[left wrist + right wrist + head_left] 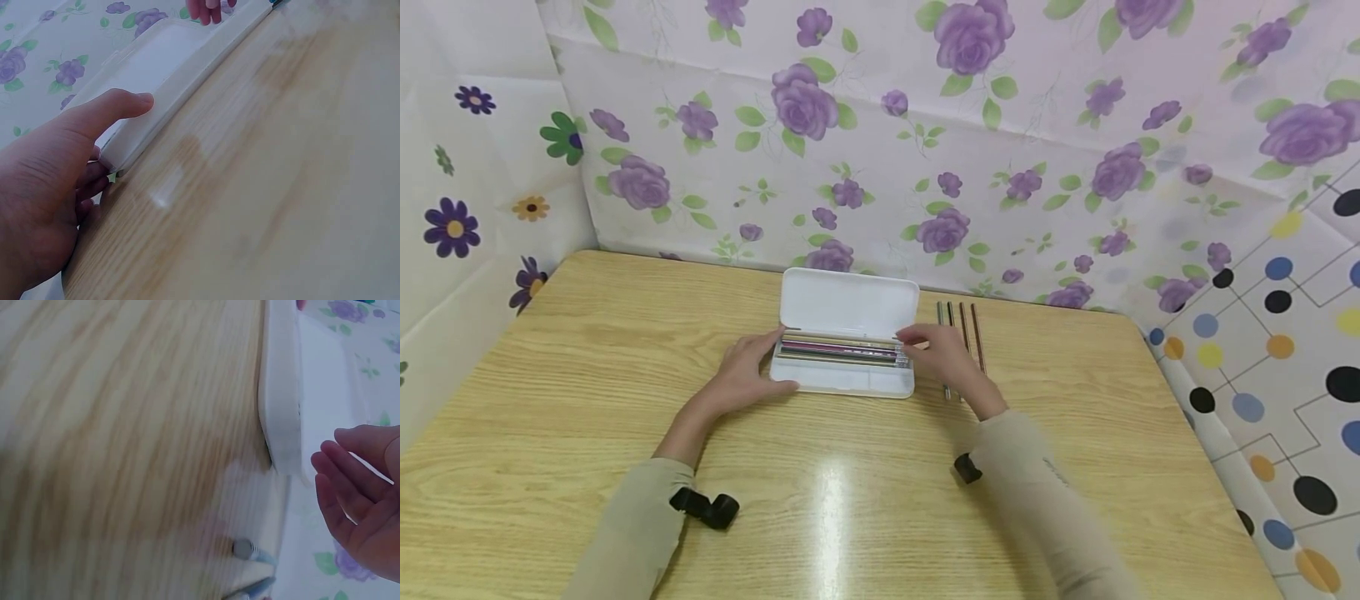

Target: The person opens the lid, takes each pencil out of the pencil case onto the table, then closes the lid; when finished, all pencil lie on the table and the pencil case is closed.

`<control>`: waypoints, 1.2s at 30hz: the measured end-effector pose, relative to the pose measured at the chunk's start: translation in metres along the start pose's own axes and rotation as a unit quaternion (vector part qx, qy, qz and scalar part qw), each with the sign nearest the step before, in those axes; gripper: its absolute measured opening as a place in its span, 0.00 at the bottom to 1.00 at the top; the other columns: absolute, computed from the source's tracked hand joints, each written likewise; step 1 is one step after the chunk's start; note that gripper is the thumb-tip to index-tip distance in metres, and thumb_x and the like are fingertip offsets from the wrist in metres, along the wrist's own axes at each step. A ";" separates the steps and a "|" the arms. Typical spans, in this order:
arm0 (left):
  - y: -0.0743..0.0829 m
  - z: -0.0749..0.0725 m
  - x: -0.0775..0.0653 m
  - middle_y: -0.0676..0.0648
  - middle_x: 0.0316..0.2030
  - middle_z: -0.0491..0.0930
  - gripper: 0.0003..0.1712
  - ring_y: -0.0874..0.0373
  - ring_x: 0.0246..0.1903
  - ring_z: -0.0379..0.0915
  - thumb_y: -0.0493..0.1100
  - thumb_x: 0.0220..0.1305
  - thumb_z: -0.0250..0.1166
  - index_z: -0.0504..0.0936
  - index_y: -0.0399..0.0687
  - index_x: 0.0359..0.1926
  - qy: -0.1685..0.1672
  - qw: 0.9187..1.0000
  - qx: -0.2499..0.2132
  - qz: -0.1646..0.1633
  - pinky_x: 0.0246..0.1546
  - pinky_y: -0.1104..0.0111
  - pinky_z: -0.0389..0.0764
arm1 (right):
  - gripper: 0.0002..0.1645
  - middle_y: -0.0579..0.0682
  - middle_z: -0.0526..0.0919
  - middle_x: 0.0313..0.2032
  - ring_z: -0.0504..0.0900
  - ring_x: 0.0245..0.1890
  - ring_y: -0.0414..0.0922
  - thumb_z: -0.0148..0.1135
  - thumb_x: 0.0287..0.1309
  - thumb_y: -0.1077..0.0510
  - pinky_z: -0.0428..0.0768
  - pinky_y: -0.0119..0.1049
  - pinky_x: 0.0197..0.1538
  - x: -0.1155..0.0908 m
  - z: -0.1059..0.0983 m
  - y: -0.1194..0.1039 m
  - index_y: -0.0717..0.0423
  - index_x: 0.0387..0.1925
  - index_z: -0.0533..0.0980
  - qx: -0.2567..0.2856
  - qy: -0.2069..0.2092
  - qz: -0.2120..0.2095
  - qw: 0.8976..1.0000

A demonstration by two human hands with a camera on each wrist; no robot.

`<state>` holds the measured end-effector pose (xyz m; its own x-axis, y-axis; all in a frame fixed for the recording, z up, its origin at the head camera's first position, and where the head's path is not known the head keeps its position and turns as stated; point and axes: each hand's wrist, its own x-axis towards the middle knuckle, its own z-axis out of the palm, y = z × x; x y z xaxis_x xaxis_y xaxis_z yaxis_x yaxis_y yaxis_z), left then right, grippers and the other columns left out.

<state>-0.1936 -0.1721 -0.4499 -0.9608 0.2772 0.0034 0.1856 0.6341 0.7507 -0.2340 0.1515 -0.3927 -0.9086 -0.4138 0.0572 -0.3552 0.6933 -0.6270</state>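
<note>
A white pencil case [827,382] lies on the table with its lid [850,302] raised at the back. Several pencils [838,350] lie lengthwise inside it. My left hand [743,375] holds the case's left end; in the left wrist view the thumb [128,105] lies over the front wall while the other fingers go round the end. At the right end, my right hand [943,354] is over the pencils' tips. The right wrist view has that hand [365,503] with loosely bent fingers and nothing visible between them, beside the case [282,406].
Several more pencils [977,329] lie side by side right of the case, partly behind my right hand and wrist. The wooden table [820,500] meets a flower-patterned wall covering [880,183] at the back. Black wrist devices [718,510] sit on both sleeves.
</note>
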 end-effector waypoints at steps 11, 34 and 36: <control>0.000 -0.001 0.000 0.35 0.70 0.57 0.57 0.36 0.68 0.44 0.57 0.52 0.72 0.52 0.41 0.75 0.003 1.000 0.001 0.000 0.62 0.39 0.49 | 0.14 0.55 0.85 0.46 0.82 0.47 0.50 0.62 0.61 0.66 0.80 0.38 0.48 0.015 0.025 -0.015 0.64 0.49 0.81 0.008 -0.023 -0.015 1.000; 0.000 0.000 0.000 0.36 0.70 0.57 0.57 0.37 0.67 0.45 0.56 0.52 0.73 0.52 0.43 0.75 0.008 1.000 -0.002 -0.001 0.62 0.40 0.51 | 0.10 0.52 0.84 0.39 0.82 0.40 0.46 0.66 0.57 0.68 0.79 0.37 0.45 0.030 0.039 -0.025 0.59 0.41 0.85 -0.117 -0.061 -0.043 0.990; 0.001 0.000 0.000 0.36 0.70 0.57 0.58 0.37 0.67 0.45 0.56 0.52 0.73 0.52 0.44 0.75 0.007 1.000 -0.003 -0.002 0.61 0.40 0.51 | 0.09 0.52 0.84 0.38 0.81 0.39 0.45 0.66 0.57 0.68 0.79 0.37 0.44 0.031 0.039 -0.026 0.59 0.40 0.85 -0.120 -0.062 -0.038 0.990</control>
<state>-0.1931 -0.1719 -0.4495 -0.9643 0.2645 0.0099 0.1806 0.6302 0.7552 -0.2441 0.0980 -0.4055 -0.8488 -0.5286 -0.0079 -0.4766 0.7716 -0.4212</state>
